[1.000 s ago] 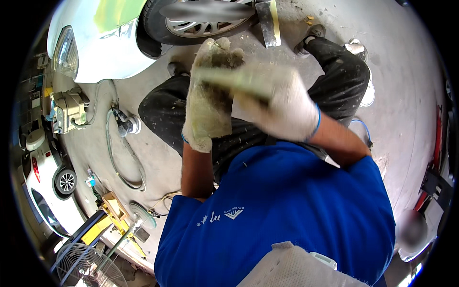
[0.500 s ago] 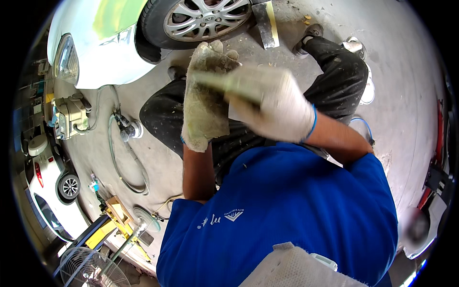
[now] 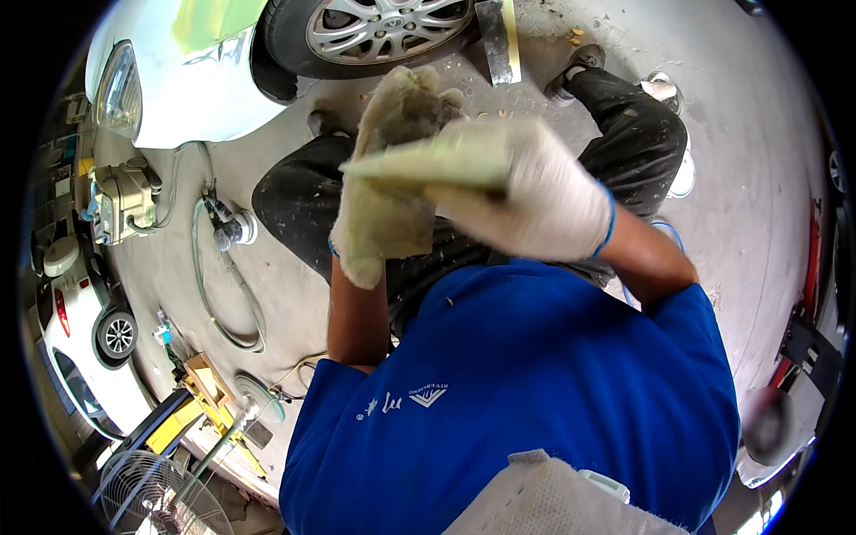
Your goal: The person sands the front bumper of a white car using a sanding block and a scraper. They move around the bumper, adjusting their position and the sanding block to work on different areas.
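Observation:
My left hand (image 3: 392, 178) wears a stained, yellowish knit glove and is raised in front of my chest. My right hand (image 3: 535, 192) wears a cleaner white glove with a blue cuff. It grips a flat, pale yellow-green pad or sheet (image 3: 428, 165), which lies edge-on across the left glove's palm. The left fingers curl up behind the pad and touch it. Below the hands are my dark trousers (image 3: 303, 205) and blue shirt (image 3: 517, 392).
A white car (image 3: 187, 80) with an alloy wheel (image 3: 383, 31) stands ahead, a green patch on its panel. An air sander (image 3: 234, 230) with a hose lies on the concrete floor at left. A machine (image 3: 120, 201), a fan (image 3: 152, 495) and another white car (image 3: 89, 357) are farther left.
Both gloved hands stay together in front of me; the pad has shifted slightly across the left glove. The view has tipped a little.

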Motion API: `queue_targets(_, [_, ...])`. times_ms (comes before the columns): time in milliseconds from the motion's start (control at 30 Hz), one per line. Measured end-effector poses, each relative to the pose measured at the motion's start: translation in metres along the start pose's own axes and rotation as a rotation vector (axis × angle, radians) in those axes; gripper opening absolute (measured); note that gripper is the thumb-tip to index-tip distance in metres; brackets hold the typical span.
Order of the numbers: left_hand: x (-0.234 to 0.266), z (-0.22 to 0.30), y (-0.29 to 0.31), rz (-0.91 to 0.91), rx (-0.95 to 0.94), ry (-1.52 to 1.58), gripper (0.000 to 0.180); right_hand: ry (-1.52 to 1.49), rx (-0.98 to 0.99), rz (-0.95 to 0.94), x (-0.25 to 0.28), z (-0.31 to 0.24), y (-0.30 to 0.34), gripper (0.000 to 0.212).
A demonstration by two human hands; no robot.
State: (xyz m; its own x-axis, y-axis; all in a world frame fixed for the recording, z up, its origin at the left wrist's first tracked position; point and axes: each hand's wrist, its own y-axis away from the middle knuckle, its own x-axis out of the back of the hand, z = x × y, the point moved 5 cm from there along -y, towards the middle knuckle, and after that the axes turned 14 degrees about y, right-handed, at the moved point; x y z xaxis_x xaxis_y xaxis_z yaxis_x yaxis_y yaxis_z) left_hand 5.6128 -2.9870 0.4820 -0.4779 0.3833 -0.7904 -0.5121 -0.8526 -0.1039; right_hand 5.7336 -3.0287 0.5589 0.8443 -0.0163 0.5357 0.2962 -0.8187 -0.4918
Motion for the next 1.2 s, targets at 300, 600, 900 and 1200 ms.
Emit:
queue_targets(300, [0.016,-0.007,-0.004,-0.062,0.092,0.198,0.060,-0.278,-0.167,-0.056,-0.002,0.014,0.011,0.033])
queue_targets(600, [0.029,-0.006,0.004,-0.052,0.089,0.005,0.061,-0.350,-0.513,-0.217,0.001,0.018,0.018,0.034])
queue_targets(900, [0.020,-0.007,0.015,-0.071,0.059,-0.069,0.073,-0.488,-0.491,-0.160,-0.013,0.019,0.022,0.026])
queue_targets(1200, [0.013,-0.009,0.017,-0.128,0.091,0.241,0.069,-0.400,-0.390,-0.257,-0.012,0.005,0.023,0.027])
